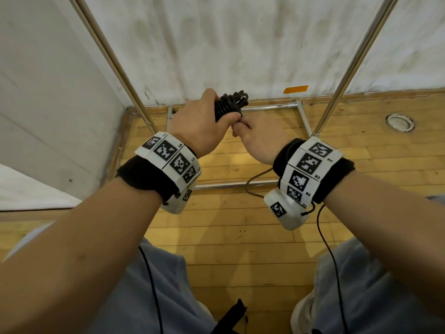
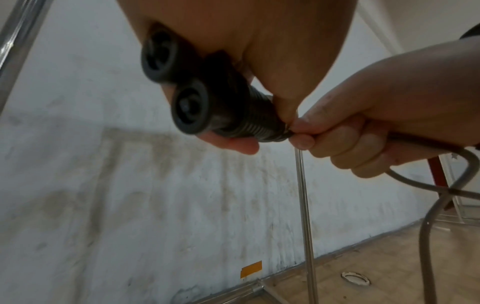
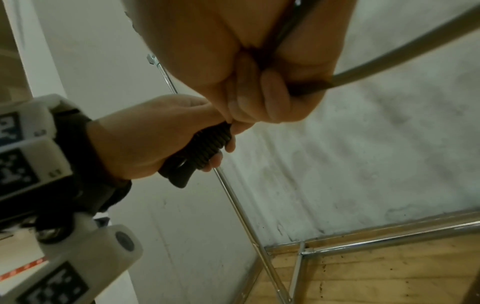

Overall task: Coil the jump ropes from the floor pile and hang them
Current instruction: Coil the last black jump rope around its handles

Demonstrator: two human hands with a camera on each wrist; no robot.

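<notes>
- Nearest the camera, a loose tail of rope [image 1: 255, 182] sags in a loop below the right wrist, above the wooden floor [image 1: 240, 225]; this length is not yet wound.
- The right hand [image 1: 260, 138] has its grip clenched on that tail, fingers curled around the cord where it meets the bundle; the right-wrist view shows the cord running out of the fist.
- Touching it, the left hand [image 1: 199, 124] has its grip wrapped round the jump rope's two black handles [image 2: 192, 111], held side by side, with the cord already wound in tight turns around them [image 1: 228, 106].
- So the coiling step looks to be in hand and nearly complete: most of the rope is in the wrapped bundle, held in the air between the hands at about chest height.
- The next move likely calls for winding or tucking the last tail under a turn so the wraps cannot spring loose, while the left grip stays firm.
- Beyond the hands stands a metal rack [image 1: 342, 75], its two poles rising either side and its base bars on the floor by the wall [image 1: 228, 44]; hanging the bundle there would follow, though no hook shows.
</notes>
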